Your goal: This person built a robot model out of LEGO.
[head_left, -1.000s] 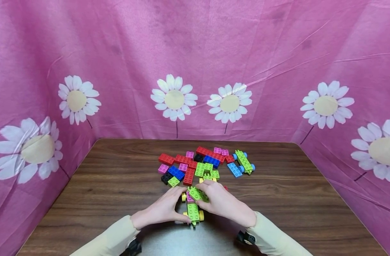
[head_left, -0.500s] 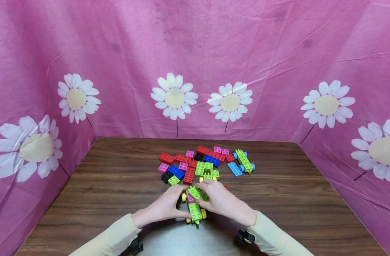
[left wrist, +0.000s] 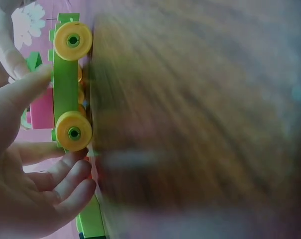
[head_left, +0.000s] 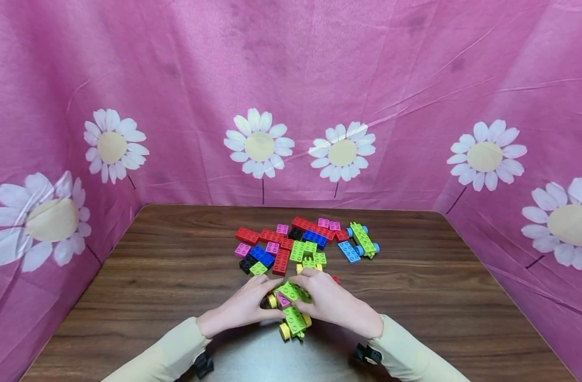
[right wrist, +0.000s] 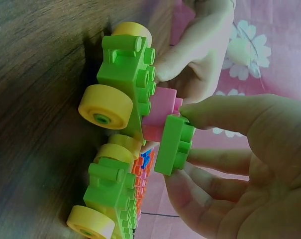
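A lime green wheeled base (head_left: 294,320) with yellow wheels stands on the table near me, set at a slant. A pink brick (right wrist: 161,102) sits on its studs, and a lime green brick (right wrist: 169,147) lies over the pink one, jutting out past the base's side. My left hand (head_left: 240,309) grips the base, thumb at its near part and fingers around the far end. With thumb and fingertips, my right hand (head_left: 333,303) pinches the lime green brick. The left wrist view shows two yellow wheels (left wrist: 73,132) on the base's side.
Beyond my hands lie several loose bricks, among them a red one (head_left: 281,261), a blue one (head_left: 262,257) and a black one (head_left: 247,263). Another yellow-wheeled base (right wrist: 108,186) stands just behind. A blue-wheeled base (head_left: 362,240) and a light blue brick (head_left: 349,252) are farther right.
The wheeled base has turned on the table, its near end swinging right, with the bricks on it. Both hands have kept their hold and barely moved.
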Demonstrator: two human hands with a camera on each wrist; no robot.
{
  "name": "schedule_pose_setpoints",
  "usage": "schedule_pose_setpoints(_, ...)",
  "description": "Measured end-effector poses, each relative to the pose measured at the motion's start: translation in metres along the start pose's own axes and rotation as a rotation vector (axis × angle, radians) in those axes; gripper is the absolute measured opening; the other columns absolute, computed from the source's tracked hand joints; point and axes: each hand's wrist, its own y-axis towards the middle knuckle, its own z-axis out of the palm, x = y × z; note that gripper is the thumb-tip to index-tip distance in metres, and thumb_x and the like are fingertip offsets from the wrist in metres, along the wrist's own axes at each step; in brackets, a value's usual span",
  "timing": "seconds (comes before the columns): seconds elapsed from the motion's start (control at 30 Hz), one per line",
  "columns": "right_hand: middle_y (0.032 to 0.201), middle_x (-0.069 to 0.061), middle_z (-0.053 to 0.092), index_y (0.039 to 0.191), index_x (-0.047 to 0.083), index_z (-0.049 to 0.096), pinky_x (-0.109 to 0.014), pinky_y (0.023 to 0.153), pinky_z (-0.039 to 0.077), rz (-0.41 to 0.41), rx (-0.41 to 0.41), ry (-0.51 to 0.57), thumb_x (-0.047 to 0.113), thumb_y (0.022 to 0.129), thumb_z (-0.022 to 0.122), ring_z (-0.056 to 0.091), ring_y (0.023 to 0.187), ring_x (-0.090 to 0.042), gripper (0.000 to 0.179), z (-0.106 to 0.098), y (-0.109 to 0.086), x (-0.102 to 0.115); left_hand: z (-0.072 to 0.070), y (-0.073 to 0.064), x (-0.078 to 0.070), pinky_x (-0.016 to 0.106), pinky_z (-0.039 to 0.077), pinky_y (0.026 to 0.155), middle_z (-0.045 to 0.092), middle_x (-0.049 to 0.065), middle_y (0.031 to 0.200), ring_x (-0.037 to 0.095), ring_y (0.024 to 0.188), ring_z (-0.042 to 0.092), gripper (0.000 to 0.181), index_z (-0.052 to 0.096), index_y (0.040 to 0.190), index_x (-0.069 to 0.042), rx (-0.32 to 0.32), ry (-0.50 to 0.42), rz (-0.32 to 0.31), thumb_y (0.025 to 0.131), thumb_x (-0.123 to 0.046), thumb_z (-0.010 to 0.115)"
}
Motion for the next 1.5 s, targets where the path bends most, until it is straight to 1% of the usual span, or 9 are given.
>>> schedule_pose_setpoints(0.07, 0.100, -0.004, 0.067, 0.117, 0.005, 0.070, -0.020, 0.068, 0.050, 0.000, 0.000, 0.000, 0.025, 0.084, 0.078, 0.055, 0.078, -0.008, 0.039, -0.0003, 0.0000, 0.0004, -0.0012, 0.0006, 0.0008, 0.023, 0.042, 0.072, 0.062, 0.006, 0.105, 0.015, 0.093, 0.052, 0.069, 0.058, 0.136, -0.002, -0.001, 0.019, 0.004, 0.083, -0.042, 0.077)
schedule_pose_setpoints(0.23, 0.100, -0.004, 0.067, 0.116, 0.005, 0.070, -0.020, 0.068, 0.051, -0.005, 0.001, -0.005, 0.024, 0.084, 0.078, 0.055, 0.078, -0.008, 0.038, -0.0011, -0.0002, 0.0013, -0.0008, 0.0026, 0.0021, 0.027, 0.046, 0.070, 0.065, 0.004, 0.097, 0.015, 0.088, 0.056, 0.060, 0.063, 0.128, -0.004, -0.038, 0.095, 0.007, 0.082, -0.038, 0.080)
schedule_pose_setpoints(0.4, 0.098, -0.004, 0.067, 0.115, 0.005, 0.070, -0.018, 0.064, 0.048, -0.011, 0.005, 0.000, 0.024, 0.084, 0.078, 0.053, 0.076, -0.006, 0.037, -0.0032, -0.0012, 0.0030, 0.0005, 0.0033, 0.0024, 0.020, 0.039, 0.060, 0.061, -0.001, 0.084, 0.007, 0.076, 0.050, 0.051, 0.068, 0.116, -0.009, -0.070, 0.096, -0.020, 0.077, -0.038, 0.083)
schedule_pose_setpoints(0.63, 0.098, -0.003, 0.066, 0.116, 0.005, 0.070, -0.014, 0.061, 0.045, 0.000, 0.008, 0.018, 0.025, 0.085, 0.077, 0.050, 0.072, -0.004, 0.037, -0.0044, -0.0027, 0.0052, -0.0001, 0.0022, -0.0023, 0.021, 0.035, 0.054, 0.053, -0.001, 0.089, 0.008, 0.074, 0.043, 0.047, 0.065, 0.097, -0.013, -0.111, 0.086, -0.102, 0.070, -0.045, 0.087)
schedule_pose_setpoints(0.73, 0.097, -0.004, 0.066, 0.116, 0.006, 0.071, -0.014, 0.061, 0.045, -0.010, 0.001, 0.020, 0.024, 0.085, 0.077, 0.049, 0.072, -0.004, 0.036, -0.0042, -0.0030, 0.0052, 0.0002, 0.0018, -0.0036, 0.022, 0.036, 0.055, 0.050, -0.002, 0.089, 0.009, 0.076, 0.043, 0.047, 0.062, 0.091, -0.012, -0.122, 0.087, -0.102, 0.070, -0.046, 0.087)
schedule_pose_setpoints(0.83, 0.098, -0.004, 0.067, 0.116, 0.006, 0.071, -0.014, 0.062, 0.046, -0.018, -0.005, 0.021, 0.023, 0.085, 0.077, 0.050, 0.072, -0.004, 0.036, -0.0040, -0.0031, 0.0050, 0.0014, 0.0017, -0.0028, 0.025, 0.042, 0.061, 0.054, 0.000, 0.091, 0.012, 0.080, 0.049, 0.047, 0.061, 0.092, -0.011, -0.130, 0.091, -0.075, 0.071, -0.045, 0.087)
schedule_pose_setpoints(1.0, 0.098, -0.003, 0.067, 0.116, 0.006, 0.071, -0.014, 0.064, 0.047, -0.028, -0.014, 0.016, 0.023, 0.085, 0.077, 0.051, 0.074, -0.004, 0.036, -0.0031, -0.0031, 0.0042, 0.0038, 0.0025, -0.0005, 0.032, 0.051, 0.077, 0.065, 0.004, 0.098, 0.018, 0.090, 0.060, 0.049, 0.064, 0.103, -0.007, -0.137, 0.086, 0.013, 0.074, -0.039, 0.086)
schedule_pose_setpoints(1.1, 0.098, -0.003, 0.066, 0.116, 0.006, 0.071, -0.014, 0.064, 0.047, -0.030, -0.015, 0.018, 0.023, 0.085, 0.077, 0.052, 0.074, -0.004, 0.036, -0.0027, -0.0031, 0.0040, 0.0050, 0.0034, 0.0003, 0.030, 0.052, 0.077, 0.067, 0.003, 0.096, 0.018, 0.089, 0.062, 0.047, 0.066, 0.105, -0.006, -0.128, 0.081, 0.044, 0.075, -0.036, 0.085)
schedule_pose_setpoints(1.5, 0.093, -0.001, 0.065, 0.115, 0.007, 0.071, -0.011, 0.059, 0.042, -0.047, -0.018, 0.045, 0.022, 0.084, 0.078, 0.045, 0.070, -0.001, 0.035, -0.0029, -0.0034, 0.0038, 0.0030, 0.0044, 0.0003, 0.026, 0.050, 0.072, 0.069, 0.003, 0.093, 0.016, 0.084, 0.063, 0.045, 0.071, 0.107, -0.003, -0.108, 0.089, 0.035, 0.076, -0.032, 0.085)
